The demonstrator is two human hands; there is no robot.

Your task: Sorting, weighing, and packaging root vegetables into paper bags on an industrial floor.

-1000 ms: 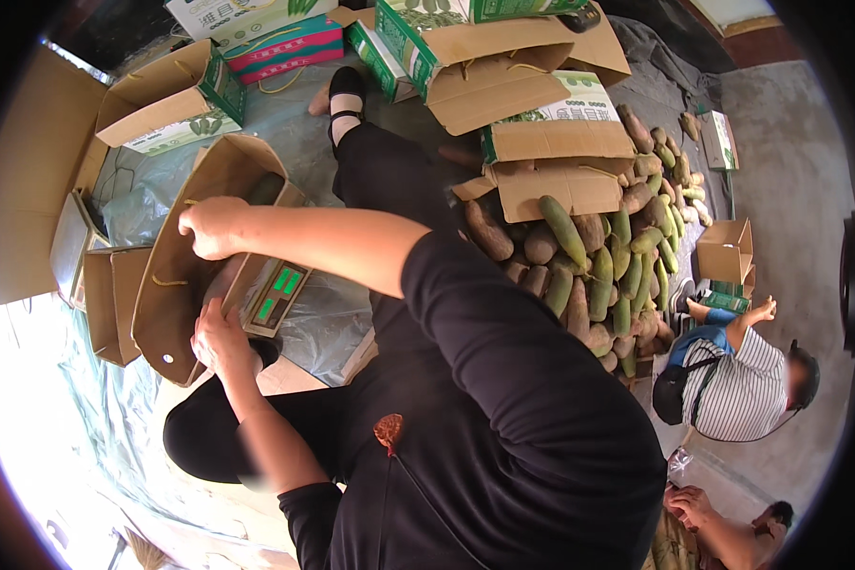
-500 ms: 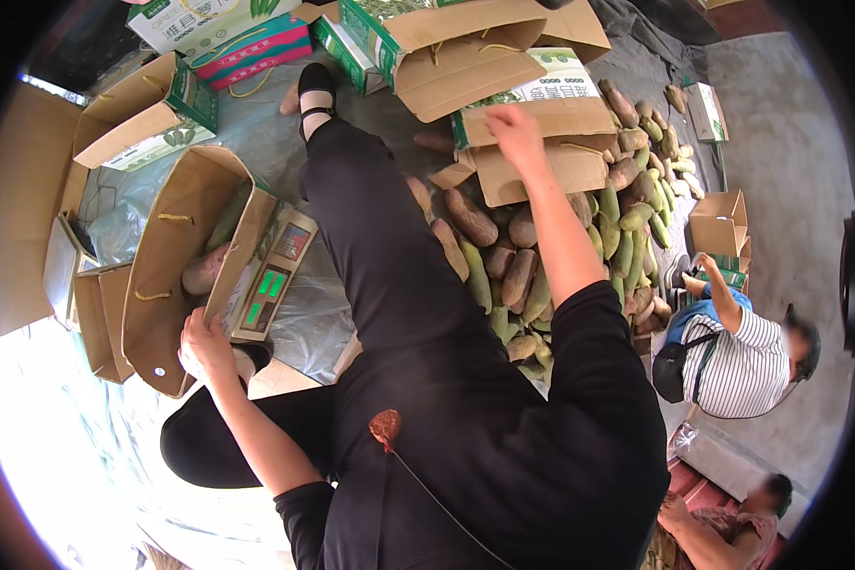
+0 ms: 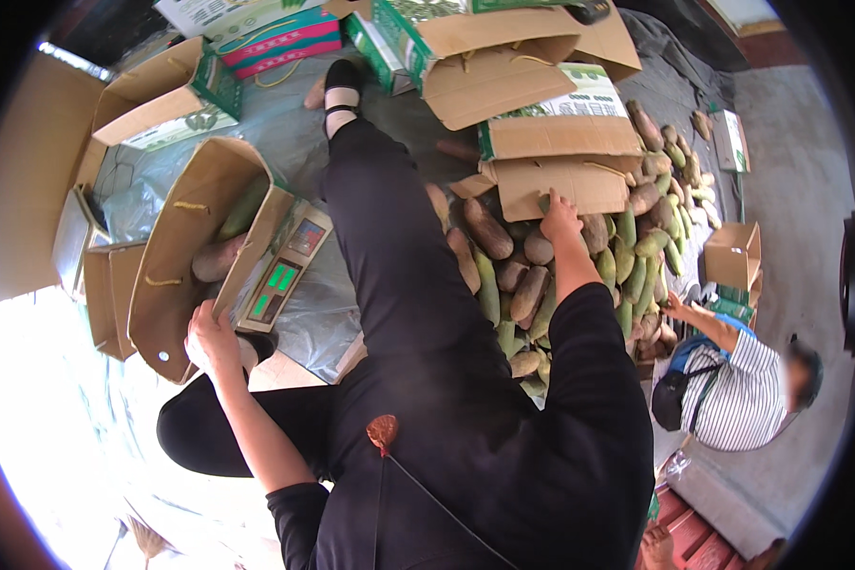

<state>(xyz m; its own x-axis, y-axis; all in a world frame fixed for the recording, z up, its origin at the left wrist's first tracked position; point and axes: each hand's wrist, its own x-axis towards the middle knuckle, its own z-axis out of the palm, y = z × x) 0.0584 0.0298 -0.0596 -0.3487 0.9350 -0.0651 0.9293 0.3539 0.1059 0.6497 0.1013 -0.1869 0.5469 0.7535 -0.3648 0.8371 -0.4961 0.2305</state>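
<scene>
My left hand (image 3: pixel 214 342) grips the near edge of an open cardboard carton (image 3: pixel 152 328) with yellow cord handles. Inside it lie a green radish (image 3: pixel 244 211) and a reddish-brown radish (image 3: pixel 217 258). A scale with a lit green display (image 3: pixel 283 271) stands at the carton's right side. On my right, a heap of green and brown radishes (image 3: pixel 489 230) covers the floor. My right hand (image 3: pixel 562 220) is over the heap, at the flap of another open carton (image 3: pixel 560 185). Its fingers are curled beside a small dark-green tip; what they hold, if anything, is unclear.
More open cartons (image 3: pixel 499 47) stand ahead, with a pink and teal box (image 3: pixel 285 43) and a green-sided carton (image 3: pixel 171 95) at far left. My outstretched leg (image 3: pixel 399 256) lies between scale and heap. A person in a striped shirt (image 3: pixel 746 385) works at right by a small carton (image 3: pixel 731 249).
My right hand has come down from above the carton's flap to the near edge of that flap. My left hand stays at its carton. The whole view has shifted slightly.
</scene>
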